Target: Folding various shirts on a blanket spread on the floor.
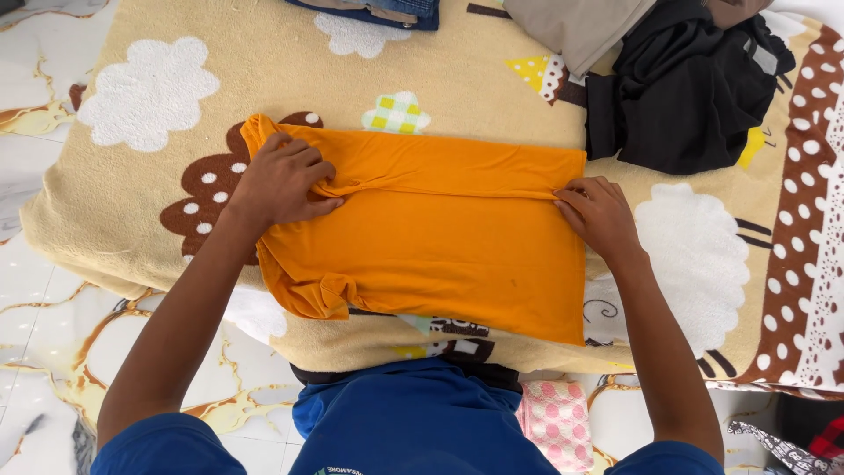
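An orange garment [440, 246] lies partly folded on a beige blanket [132, 202] printed with sheep shapes. My left hand [281, 180] pinches a fold of the orange cloth near its left end. At the right edge of the garment, my right hand [598, 215] grips the same fold line with its fingers closed on the fabric. A crease runs between the two hands across the garment.
A black garment [686, 97] and a tan one [571, 26] are heaped at the back right. Folded blue denim [387, 10] sits at the top edge. A pink dotted cloth [554, 422] lies on the marble floor [35, 290] beside my blue shirt.
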